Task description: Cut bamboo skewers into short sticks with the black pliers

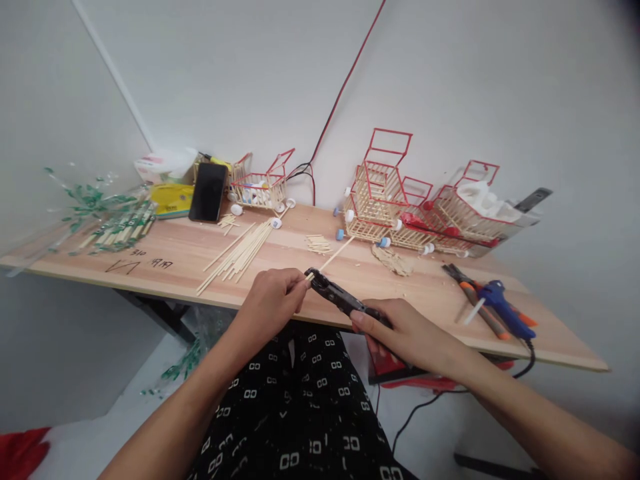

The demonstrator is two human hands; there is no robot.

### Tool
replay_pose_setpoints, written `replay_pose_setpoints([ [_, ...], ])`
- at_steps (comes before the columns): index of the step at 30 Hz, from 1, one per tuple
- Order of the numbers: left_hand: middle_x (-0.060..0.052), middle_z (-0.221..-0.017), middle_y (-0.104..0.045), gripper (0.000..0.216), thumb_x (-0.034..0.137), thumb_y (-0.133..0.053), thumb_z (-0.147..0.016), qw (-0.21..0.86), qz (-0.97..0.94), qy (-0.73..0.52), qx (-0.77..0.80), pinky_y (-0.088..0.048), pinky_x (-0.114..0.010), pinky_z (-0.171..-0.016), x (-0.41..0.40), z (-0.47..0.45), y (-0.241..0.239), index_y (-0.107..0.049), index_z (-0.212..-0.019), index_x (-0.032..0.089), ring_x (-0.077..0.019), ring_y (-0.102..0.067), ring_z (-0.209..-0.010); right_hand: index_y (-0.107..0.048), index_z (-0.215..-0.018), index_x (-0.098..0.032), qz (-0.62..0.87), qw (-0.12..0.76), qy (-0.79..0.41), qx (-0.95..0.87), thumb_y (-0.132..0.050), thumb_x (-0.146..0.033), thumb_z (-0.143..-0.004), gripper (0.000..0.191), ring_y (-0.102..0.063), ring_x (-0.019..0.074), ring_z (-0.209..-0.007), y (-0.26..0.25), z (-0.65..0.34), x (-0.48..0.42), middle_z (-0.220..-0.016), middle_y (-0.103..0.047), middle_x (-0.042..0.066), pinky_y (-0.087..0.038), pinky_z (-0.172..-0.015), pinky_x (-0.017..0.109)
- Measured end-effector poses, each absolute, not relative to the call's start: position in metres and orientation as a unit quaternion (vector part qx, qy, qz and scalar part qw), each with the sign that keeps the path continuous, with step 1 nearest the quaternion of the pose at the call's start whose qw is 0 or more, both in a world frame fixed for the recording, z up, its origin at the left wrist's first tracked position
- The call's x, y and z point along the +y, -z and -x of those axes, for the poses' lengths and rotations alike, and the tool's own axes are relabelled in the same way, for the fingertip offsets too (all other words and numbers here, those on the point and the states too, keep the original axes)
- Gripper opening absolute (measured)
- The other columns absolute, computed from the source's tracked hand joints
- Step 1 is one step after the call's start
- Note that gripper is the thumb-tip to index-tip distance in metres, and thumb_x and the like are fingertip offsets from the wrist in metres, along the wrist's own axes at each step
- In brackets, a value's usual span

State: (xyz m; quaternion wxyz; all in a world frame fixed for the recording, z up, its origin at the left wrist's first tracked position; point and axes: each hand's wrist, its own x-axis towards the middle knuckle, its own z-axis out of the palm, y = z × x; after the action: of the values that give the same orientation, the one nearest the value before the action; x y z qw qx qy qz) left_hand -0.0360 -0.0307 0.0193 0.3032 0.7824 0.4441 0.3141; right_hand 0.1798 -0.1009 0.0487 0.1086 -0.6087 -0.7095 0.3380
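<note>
My left hand (273, 297) is closed in a pinch on the near end of a thin bamboo stick (336, 255) that slants up over the wooden table (170, 263). My right hand (405, 333) is wrapped round the handles of black cutting pliers (336, 295), whose jaws sit on the stick right beside my left fingertips. Both hands hover at the table's front edge, above my lap.
A loose pile of bamboo sticks (240, 252) lies left of centre. Stick-built carts with red frames (385, 193) stand at the back, one smaller (260, 187) beside a black phone (207, 192). A blue glue gun (503, 303) and orange-handled pliers (475, 293) lie at the right. Green-wrapped sticks (117, 227) sit far left.
</note>
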Motion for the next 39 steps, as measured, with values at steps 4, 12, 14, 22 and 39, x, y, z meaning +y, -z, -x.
replay_pose_setpoints([
  [4, 0.005, -0.047, -0.049, 0.034, 0.023, -0.047, -0.087, 0.324, -0.763, -0.331, 0.452, -0.031, -0.023, -0.057, -0.031, 0.036, -0.012, -0.049, -0.053, 0.017, -0.0086, -0.045, -0.049, -0.052, -0.069, -0.018, 0.618, 0.085, -0.341, -0.703, -0.033, -0.064, -0.091, 0.055, -0.051, 0.0128, -0.051, -0.045, -0.182, -0.092, -0.058, -0.061, 0.003, -0.036, -0.053, 0.024],
  [12, 0.006, -0.051, -0.051, 0.032, 0.031, -0.044, -0.091, 0.351, -0.714, -0.372, 0.477, -0.034, -0.023, -0.058, -0.039, 0.037, 0.01, -0.051, -0.062, 0.018, -0.0099, -0.048, -0.05, -0.057, -0.068, -0.016, 0.608, 0.023, -0.231, -0.759, -0.027, -0.069, -0.09, 0.064, -0.051, 0.016, -0.059, -0.032, -0.182, -0.073, -0.066, -0.062, 0.007, -0.033, -0.057, 0.029],
  [14, 0.006, -0.05, -0.049, 0.034, 0.031, -0.045, -0.091, 0.335, -0.716, -0.36, 0.495, -0.033, -0.023, -0.059, -0.039, 0.039, 0.015, -0.05, -0.06, 0.019, -0.0106, -0.048, -0.051, -0.062, -0.072, -0.016, 0.596, 0.01, -0.229, -0.77, -0.027, -0.067, -0.091, 0.065, -0.053, 0.0175, -0.061, -0.029, -0.181, -0.07, -0.069, -0.064, 0.009, -0.035, -0.059, 0.029],
  [22, 0.001, -0.055, -0.053, 0.032, 0.022, -0.043, -0.091, 0.263, -0.762, -0.264, 0.529, -0.031, -0.027, -0.061, -0.034, 0.041, 0.021, -0.047, -0.06, 0.019, -0.015, -0.052, -0.059, -0.07, -0.082, -0.013, 0.591, -0.028, -0.22, -0.775, -0.031, -0.065, -0.091, 0.066, -0.06, 0.0207, -0.066, -0.019, -0.177, -0.058, -0.072, -0.068, 0.013, -0.039, -0.062, 0.029],
  [39, -0.001, -0.059, -0.058, 0.029, 0.021, -0.04, -0.093, 0.232, -0.767, -0.255, 0.541, -0.031, -0.027, -0.062, -0.04, 0.039, 0.021, -0.049, -0.065, 0.019, -0.0158, -0.054, -0.059, -0.072, -0.087, -0.013, 0.594, -0.04, -0.213, -0.775, -0.033, -0.066, -0.09, 0.066, -0.062, 0.0217, -0.069, -0.019, -0.177, -0.058, -0.074, -0.069, 0.013, -0.04, -0.064, 0.029],
])
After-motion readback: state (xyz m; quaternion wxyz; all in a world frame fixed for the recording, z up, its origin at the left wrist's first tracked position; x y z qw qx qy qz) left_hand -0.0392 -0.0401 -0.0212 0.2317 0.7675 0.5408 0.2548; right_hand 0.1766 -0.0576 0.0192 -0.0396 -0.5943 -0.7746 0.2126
